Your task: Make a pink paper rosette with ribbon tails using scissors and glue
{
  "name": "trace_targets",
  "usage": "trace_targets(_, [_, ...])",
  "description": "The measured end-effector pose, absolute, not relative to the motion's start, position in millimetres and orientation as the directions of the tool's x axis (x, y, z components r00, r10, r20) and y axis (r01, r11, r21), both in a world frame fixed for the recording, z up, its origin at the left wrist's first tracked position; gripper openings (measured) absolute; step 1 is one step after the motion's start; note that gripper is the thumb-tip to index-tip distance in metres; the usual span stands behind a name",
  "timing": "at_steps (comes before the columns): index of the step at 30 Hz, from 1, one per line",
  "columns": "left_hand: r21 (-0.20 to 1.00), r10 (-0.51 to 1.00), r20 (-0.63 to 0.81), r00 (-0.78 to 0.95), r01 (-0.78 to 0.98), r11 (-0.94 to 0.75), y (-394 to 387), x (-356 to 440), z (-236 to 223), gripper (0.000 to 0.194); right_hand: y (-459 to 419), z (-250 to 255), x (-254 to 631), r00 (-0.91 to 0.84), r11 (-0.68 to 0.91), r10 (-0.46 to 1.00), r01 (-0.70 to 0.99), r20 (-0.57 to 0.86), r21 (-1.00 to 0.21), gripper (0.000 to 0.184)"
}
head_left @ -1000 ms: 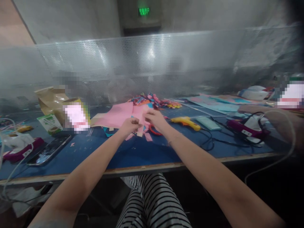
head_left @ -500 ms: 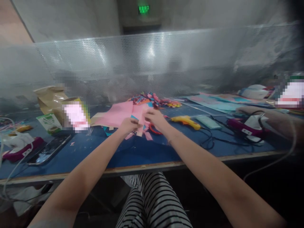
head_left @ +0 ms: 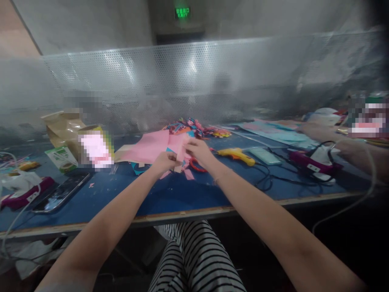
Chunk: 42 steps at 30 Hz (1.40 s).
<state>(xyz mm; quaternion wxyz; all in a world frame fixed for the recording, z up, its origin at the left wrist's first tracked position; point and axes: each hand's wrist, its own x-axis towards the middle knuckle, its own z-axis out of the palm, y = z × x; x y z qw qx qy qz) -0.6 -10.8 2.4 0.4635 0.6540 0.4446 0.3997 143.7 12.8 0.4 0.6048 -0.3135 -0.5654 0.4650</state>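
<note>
Between my two hands is a narrow pink strip (head_left: 180,155), paper or felt by its look. My left hand (head_left: 165,162) pinches its lower left side, and my right hand (head_left: 197,151) grips its upper right edge. Behind them lie larger pink sheets (head_left: 148,147), partly over blue pieces (head_left: 138,167). Small pink scraps (head_left: 188,174) rest on the table just below my fingers. A red ring-shaped handle (head_left: 197,165), perhaps of scissors, shows beside my right wrist, the rest of it hidden.
A yellow glue gun (head_left: 237,155) with a black cord lies right of my hands, by a pale green box (head_left: 265,155). A colourful scrap pile (head_left: 194,127) sits behind. A phone (head_left: 62,192) and purple power strip (head_left: 28,192) are left. Another person's arm (head_left: 349,148) reaches in from the right.
My hands stay on the pink strip, its lower end now tilted or folded up so less hangs below my fingers. The other person's arm has reached farther toward the blue sheets.
</note>
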Motion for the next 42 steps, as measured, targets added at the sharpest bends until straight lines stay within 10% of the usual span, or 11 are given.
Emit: trace_targets(42, [0.898,0.926,0.281,0.253,0.272,-0.346,1,2,-8,0.016,13,-2,139,-0.104,0.427,0.889,-0.161,0.445,-0.89,0.032])
